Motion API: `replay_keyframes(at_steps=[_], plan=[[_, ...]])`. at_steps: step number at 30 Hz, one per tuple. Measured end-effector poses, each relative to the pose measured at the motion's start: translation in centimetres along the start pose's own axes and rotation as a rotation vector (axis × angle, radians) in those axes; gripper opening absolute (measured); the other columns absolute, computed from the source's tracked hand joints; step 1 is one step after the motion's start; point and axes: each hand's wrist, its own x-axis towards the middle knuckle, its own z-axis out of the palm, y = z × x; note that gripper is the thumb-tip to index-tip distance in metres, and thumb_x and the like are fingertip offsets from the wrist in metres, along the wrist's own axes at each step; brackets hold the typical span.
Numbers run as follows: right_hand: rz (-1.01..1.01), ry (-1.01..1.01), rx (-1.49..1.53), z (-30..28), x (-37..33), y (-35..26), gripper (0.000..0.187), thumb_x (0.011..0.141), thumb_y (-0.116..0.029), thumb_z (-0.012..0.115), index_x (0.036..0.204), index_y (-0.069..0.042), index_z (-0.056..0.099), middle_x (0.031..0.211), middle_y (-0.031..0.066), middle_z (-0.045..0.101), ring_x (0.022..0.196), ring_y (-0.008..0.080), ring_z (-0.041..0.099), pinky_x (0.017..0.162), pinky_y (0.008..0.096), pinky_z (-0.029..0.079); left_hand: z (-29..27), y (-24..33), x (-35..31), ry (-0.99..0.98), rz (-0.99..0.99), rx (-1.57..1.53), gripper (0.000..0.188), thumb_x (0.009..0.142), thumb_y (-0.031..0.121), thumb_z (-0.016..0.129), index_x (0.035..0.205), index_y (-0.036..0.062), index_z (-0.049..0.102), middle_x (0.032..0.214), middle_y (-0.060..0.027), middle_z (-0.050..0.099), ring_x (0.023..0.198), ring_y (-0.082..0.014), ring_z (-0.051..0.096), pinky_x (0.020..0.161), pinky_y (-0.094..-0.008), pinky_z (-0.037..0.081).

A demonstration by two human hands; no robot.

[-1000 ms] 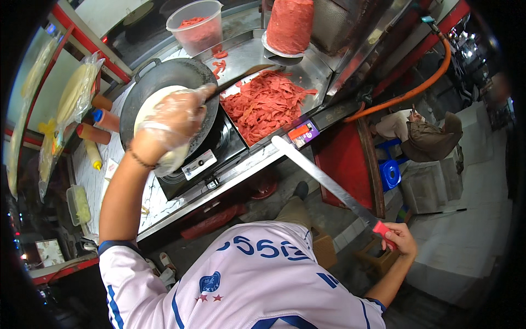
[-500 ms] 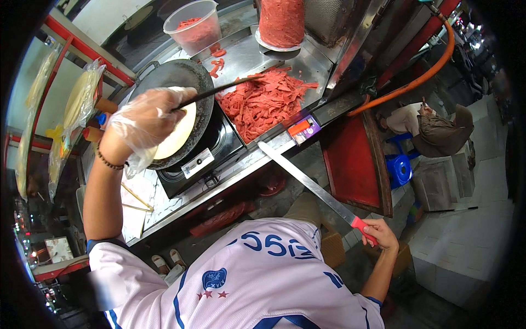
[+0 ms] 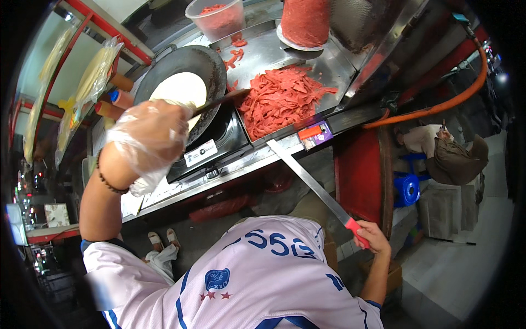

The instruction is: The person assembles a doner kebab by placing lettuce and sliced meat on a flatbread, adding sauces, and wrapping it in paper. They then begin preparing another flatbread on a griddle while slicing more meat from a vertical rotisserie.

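Note:
My left hand point(image 3: 150, 131), in a clear plastic glove, is closed round a long, dark, flat tool point(image 3: 222, 102). Its far end reaches the left edge of a heap of sliced reddish meat point(image 3: 285, 101). Below and beyond this hand a pale round flatbread point(image 3: 183, 88) lies on a black griddle pan point(image 3: 148, 82), partly hidden by my fingers. My bare right hand point(image 3: 372, 237) grips the red handle of a long knife point(image 3: 312, 186). Its blade slants up and left, the tip by the counter's front edge, apart from the meat.
The pan sits on a black gas stove point(image 3: 224, 134) beside a metal tray point(image 3: 263, 44). Behind stand a plastic tub point(image 3: 219, 24) and a meat cone point(image 3: 304, 22). Bagged flatbreads point(image 3: 93, 82) fill the left shelf. An orange hose point(image 3: 433, 115) runs right, near a seated person point(image 3: 455, 156).
My left hand has drawn slightly back toward me, and the dark tool's tip has moved from over the meat to its left edge. More flatbread shows. The whole view has shifted slightly.

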Motion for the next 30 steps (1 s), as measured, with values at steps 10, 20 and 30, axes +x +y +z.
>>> replay_keyframes(at_steps=[10, 20, 30], plan=[[-0.216, -0.214, 0.541, 17.5, 14.9, -2.1, 0.018, 0.107, -0.02, 0.047, 0.121, -0.009, 0.049, 0.076, 0.0075, 0.055, 0.06, 0.0144, 0.052, 0.054, 0.0311, 0.045, 10.4, 9.8, 8.6, 0.49, -0.217, -0.327, 0.019, 0.088, 0.009, 0.057, 0.103, -0.0003, 0.063, 0.077, -0.0205, 0.07, 0.073, -0.0352, 0.073, 0.063, -0.045, 0.059], [-0.52, 0.174, 0.243, 21.3, 21.7, -7.5, 0.034, 0.104, -0.012, 0.051, 0.135, 0.0, 0.049, 0.117, 0.0087, 0.06, 0.099, 0.0177, 0.059, 0.089, 0.0331, 0.049, 12.9, 11.8, 0.4, 0.532, -0.148, -0.548, 0.064, 0.082, 0.016, 0.067, 0.139, -0.0052, 0.048, 0.098, -0.0212, 0.064, 0.07, -0.0317, 0.071, 0.056, -0.0401, 0.057], [-1.217, -0.261, -1.053, 38.8, 17.6, -8.0, 0.026, 0.082, -0.001, 0.069, 0.108, 0.0, 0.067, 0.094, 0.0177, 0.063, 0.088, 0.0369, 0.061, 0.077, 0.0438, 0.05, 26.5, 0.2, -24.0, 0.581, -0.494, -1.392, 0.03, 0.094, 0.018, 0.067, 0.121, 0.0029, 0.068, 0.069, -0.0029, 0.061, 0.061, -0.009, 0.053, 0.057, -0.029, 0.045]])
